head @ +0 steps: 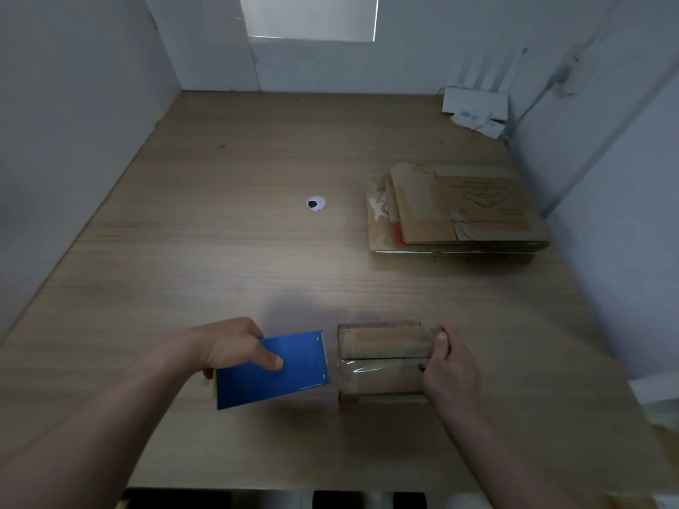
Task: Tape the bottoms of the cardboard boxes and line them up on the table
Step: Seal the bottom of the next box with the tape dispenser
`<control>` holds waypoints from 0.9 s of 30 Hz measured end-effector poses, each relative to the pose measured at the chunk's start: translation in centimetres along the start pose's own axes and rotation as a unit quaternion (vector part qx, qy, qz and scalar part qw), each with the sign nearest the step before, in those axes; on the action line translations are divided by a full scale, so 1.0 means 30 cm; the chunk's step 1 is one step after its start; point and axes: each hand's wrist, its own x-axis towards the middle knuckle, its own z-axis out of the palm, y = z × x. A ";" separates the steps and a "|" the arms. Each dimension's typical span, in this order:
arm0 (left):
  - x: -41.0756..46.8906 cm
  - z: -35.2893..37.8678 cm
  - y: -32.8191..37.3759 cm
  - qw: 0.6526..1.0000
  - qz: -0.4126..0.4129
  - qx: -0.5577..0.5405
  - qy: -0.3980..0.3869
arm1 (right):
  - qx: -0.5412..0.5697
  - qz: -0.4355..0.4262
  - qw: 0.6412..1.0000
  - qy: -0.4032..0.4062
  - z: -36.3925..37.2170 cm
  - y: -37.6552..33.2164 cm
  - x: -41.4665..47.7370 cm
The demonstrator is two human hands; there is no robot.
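A small cardboard box [382, 347] stands near the front of the wooden table [220, 251], its closed flaps facing up. Clear tape [358, 369] lies glossy along the seam at the box's left end. My left hand [227, 343] grips a blue tape dispenser [272, 369] just left of the box, its metal edge close to the box's left side. My right hand [450, 369] clasps the box's right end, fingers over the top edge. A stack of flattened cardboard boxes [455, 211] lies at the right of the table.
A round cable grommet [316, 203] sits in the table's middle. A white router with upright antennas [475, 104] stands in the back right corner, a cable running up the right wall. White walls close in the table on three sides.
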 end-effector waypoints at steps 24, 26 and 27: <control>0.019 0.069 0.113 0.966 -0.105 0.150 0.180 | 0.015 0.036 0.997 -0.069 0.003 0.036 0.028; -0.011 0.048 0.074 0.970 -0.111 0.064 0.207 | 0.050 0.060 0.992 -0.098 0.002 0.044 0.048; -0.023 0.044 0.060 0.969 -0.107 0.022 0.220 | 0.077 0.081 0.987 -0.118 -0.001 0.048 0.058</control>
